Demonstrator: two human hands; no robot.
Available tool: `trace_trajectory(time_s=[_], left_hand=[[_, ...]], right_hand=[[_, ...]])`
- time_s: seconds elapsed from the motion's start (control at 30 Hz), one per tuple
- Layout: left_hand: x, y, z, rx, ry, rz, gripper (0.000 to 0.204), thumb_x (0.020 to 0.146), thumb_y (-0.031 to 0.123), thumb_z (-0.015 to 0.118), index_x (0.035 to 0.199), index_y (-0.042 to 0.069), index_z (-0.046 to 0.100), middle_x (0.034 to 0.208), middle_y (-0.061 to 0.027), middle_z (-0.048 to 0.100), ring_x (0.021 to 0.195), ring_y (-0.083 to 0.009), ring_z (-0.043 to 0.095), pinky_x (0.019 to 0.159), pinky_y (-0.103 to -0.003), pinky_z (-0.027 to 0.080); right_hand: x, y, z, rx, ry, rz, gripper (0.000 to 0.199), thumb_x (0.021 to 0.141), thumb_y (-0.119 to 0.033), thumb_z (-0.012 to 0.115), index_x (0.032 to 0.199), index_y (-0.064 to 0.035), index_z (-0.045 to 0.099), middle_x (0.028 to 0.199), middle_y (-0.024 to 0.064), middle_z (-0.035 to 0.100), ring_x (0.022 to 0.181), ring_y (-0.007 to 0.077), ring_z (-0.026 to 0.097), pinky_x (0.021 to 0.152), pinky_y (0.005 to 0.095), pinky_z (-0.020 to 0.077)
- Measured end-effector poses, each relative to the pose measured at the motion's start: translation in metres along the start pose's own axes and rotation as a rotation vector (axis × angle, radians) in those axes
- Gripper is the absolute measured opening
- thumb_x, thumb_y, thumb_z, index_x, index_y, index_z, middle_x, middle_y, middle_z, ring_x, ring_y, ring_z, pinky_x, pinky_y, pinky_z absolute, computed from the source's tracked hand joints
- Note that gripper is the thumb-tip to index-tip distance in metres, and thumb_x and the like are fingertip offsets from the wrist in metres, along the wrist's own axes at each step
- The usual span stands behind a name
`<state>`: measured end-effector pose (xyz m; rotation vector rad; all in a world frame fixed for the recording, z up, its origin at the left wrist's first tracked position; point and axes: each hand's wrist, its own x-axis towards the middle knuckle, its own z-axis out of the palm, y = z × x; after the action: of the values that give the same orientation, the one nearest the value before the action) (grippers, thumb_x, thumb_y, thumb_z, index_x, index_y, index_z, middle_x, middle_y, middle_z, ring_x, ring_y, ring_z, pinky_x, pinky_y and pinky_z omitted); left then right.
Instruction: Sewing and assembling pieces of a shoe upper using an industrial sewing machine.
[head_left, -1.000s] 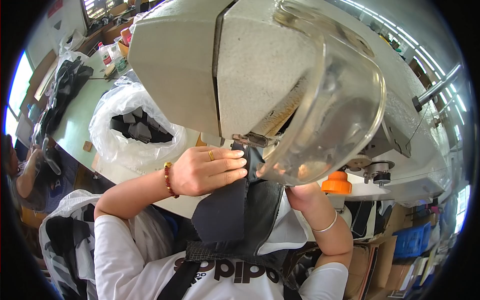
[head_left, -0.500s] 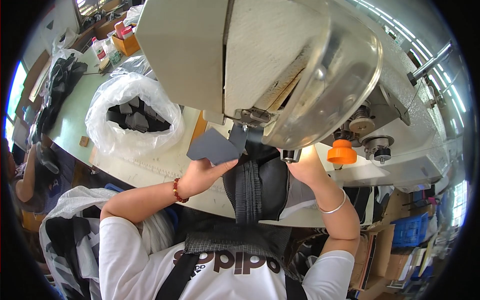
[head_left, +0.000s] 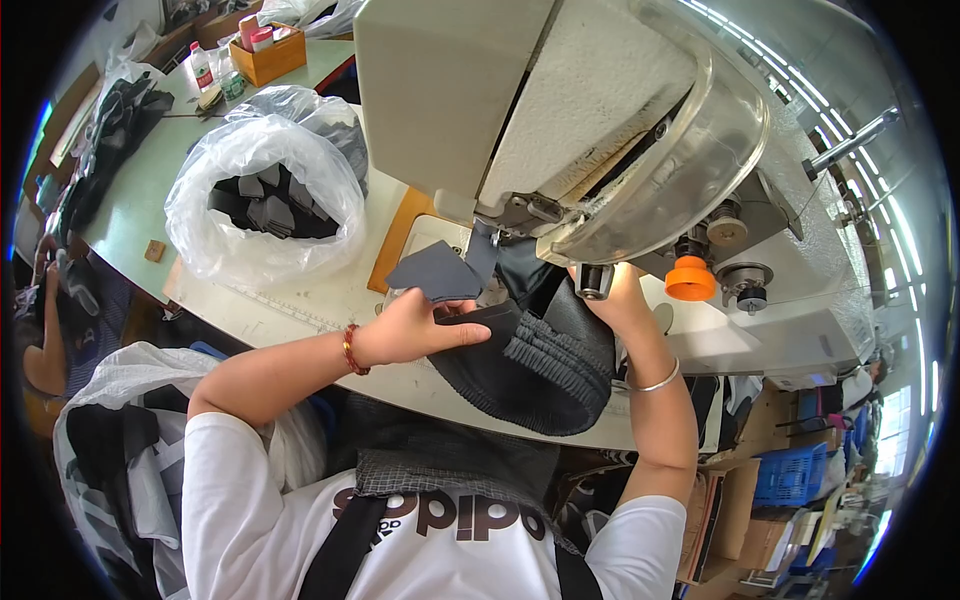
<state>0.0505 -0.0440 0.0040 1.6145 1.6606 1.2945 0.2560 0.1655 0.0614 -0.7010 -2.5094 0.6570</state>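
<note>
My left hand [head_left: 415, 328] pinches the edge of a black leather-like piece [head_left: 565, 375] with gathered ridges, its thumb lying on top. A flat dark grey cut piece [head_left: 437, 272] lies across the fingers of the same hand. Under the sewing machine's head [head_left: 520, 215], a narrow dark grey strip [head_left: 482, 255] runs to the needle area. My right hand [head_left: 622, 302] is at the far right side of the black piece, beside the clear guard [head_left: 670, 150]. Its fingertips are hidden behind the machine and the work.
A clear plastic bag [head_left: 190, 225] holding several grey pieces stands left of the machine. Behind it are a wooden box [head_left: 275, 58] and bottles. A white sack [head_left: 140, 375] of scraps sits at my left elbow. An orange knob [head_left: 690, 278] hangs at right, and another person works at far left.
The black piece has turned, its ridges now slanting instead of running toward me. My left thumb has moved onto its edge. The whole view has shifted slightly.
</note>
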Motion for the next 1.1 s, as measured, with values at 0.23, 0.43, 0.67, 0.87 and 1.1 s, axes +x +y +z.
trace_trajectory(time_s=[0.23,0.43,0.67,0.87,1.1], left_hand=[[0.019,0.04,-0.009,-1.28,-0.259,-0.731,0.043,0.101,0.015,0.064,0.14,-0.001,0.053,0.125,-0.0104,0.068,0.112,-0.0193,0.068,0.102,-0.036,0.054],[0.016,0.027,0.005,-0.915,-0.256,-0.404,0.035,0.097,0.008,0.068,0.131,0.002,0.064,0.119,-0.0045,0.069,0.109,-0.011,0.065,0.097,-0.03,0.053],[0.017,0.028,0.004,-0.886,-0.275,-0.388,0.04,0.097,0.008,0.067,0.134,-0.002,0.058,0.118,-0.0062,0.069,0.102,-0.0107,0.066,0.094,-0.03,0.053],[0.016,0.016,-0.001,-1.143,-0.504,-0.38,0.062,0.093,0.002,0.069,0.146,0.0,0.038,0.127,-0.0123,0.065,0.109,-0.0146,0.066,0.093,-0.028,0.055],[0.007,0.029,-0.024,-0.685,-0.36,-0.279,0.043,0.087,-0.005,0.065,0.128,-0.002,0.054,0.096,-0.0046,0.069,0.078,-0.0054,0.063,0.066,-0.021,0.051]], right_hand=[[0.0,-0.008,-0.005,0.224,-0.028,-0.126,0.023,0.098,-0.026,0.064,0.088,-0.0043,0.062,0.074,0.0107,0.061,0.072,0.0286,0.059,0.068,0.0387,0.0477],[-0.016,-0.039,-0.024,-0.279,0.155,-0.162,0.033,0.087,-0.023,0.079,0.071,0.0013,0.065,0.058,0.0111,0.062,0.052,0.0321,0.057,0.055,0.0388,0.0471],[-0.128,-0.166,0.004,0.081,0.003,-0.7,0.051,0.087,-0.02,0.072,0.131,0.0027,0.061,0.136,0.0209,0.059,0.127,0.0364,0.058,0.113,0.0561,0.0413],[-0.095,-0.13,0.028,-0.413,0.224,-0.396,0.04,0.088,-0.01,0.064,0.127,-0.002,0.06,0.123,0.0141,0.059,0.122,0.0309,0.059,0.081,0.0407,0.0452],[-0.075,-0.095,0.032,-0.554,0.232,-0.251,0.053,0.086,-0.002,0.061,0.139,-0.0074,0.057,0.131,0.0163,0.055,0.129,0.0335,0.052,0.095,0.0449,0.0452]])
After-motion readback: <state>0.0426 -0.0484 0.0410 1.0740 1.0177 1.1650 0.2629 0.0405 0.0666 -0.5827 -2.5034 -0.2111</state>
